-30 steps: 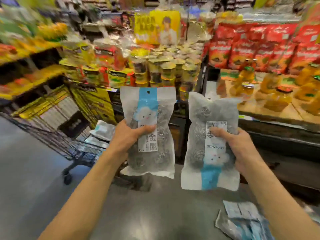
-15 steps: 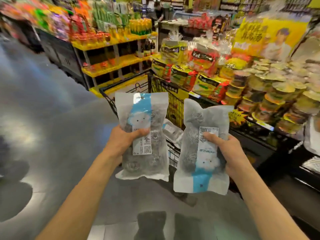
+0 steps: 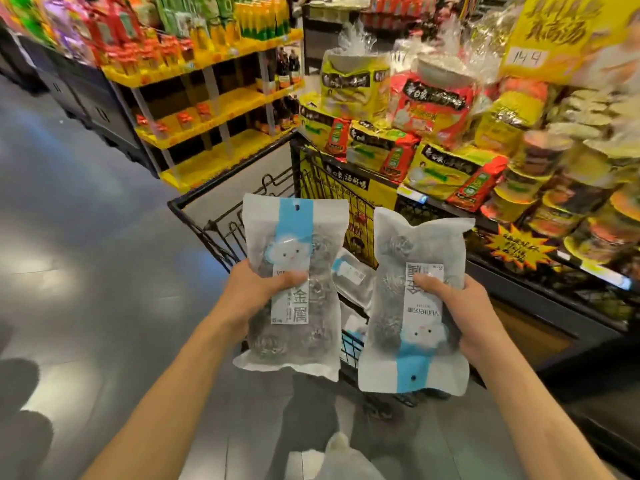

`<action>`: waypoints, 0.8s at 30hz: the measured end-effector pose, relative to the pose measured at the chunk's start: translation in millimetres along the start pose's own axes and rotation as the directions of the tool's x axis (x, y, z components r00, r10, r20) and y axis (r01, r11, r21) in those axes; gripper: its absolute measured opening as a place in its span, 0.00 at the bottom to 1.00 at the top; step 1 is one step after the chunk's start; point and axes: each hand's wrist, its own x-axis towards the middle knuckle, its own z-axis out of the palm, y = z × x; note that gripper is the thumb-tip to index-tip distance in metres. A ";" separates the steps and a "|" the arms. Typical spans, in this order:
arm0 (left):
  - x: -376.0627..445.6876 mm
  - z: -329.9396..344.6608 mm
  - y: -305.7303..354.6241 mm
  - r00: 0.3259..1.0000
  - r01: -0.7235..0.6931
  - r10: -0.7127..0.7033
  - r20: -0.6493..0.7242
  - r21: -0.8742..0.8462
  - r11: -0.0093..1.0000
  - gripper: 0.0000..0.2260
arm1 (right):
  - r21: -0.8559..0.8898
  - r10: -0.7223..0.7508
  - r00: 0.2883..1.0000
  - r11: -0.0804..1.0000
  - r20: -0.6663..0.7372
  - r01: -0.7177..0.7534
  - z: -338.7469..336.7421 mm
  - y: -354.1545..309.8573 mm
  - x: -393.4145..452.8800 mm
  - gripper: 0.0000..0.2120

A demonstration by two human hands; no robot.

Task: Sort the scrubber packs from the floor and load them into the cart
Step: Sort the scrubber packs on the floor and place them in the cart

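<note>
Right now we hold 2 scrubber packs up over the cart (image 3: 221, 216). Our left hand (image 3: 256, 289) grips the left pack (image 3: 294, 282) with its blue strip at the top, thumb across the label. Our right hand (image 3: 464, 313) grips the right pack (image 3: 412, 306) upside down, blue strip at the bottom. Between them, more packs (image 3: 353, 277) lie inside the black wire cart. Noodle bags (image 3: 381, 147) sit stacked on the display just beyond it.
</note>
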 end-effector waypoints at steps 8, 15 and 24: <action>143.6 16.3 26.6 0.988 0.067 -0.085 0.130 0.139 0.988 0.20 | -0.057 0.039 0.994 0.997 -0.098 -0.045 12.0 -1.1 105.5 0.15; 283.8 51.8 -1.5 0.947 -0.034 -0.053 0.318 0.262 0.964 0.19 | -0.218 0.045 0.967 0.971 -0.250 -0.101 1.9 43.4 191.1 0.17; 396.0 93.7 -118.9 0.827 -0.184 -0.135 0.546 0.489 0.852 0.21 | -0.733 0.109 0.949 0.611 -0.296 -0.299 -18.7 162.7 263.7 0.29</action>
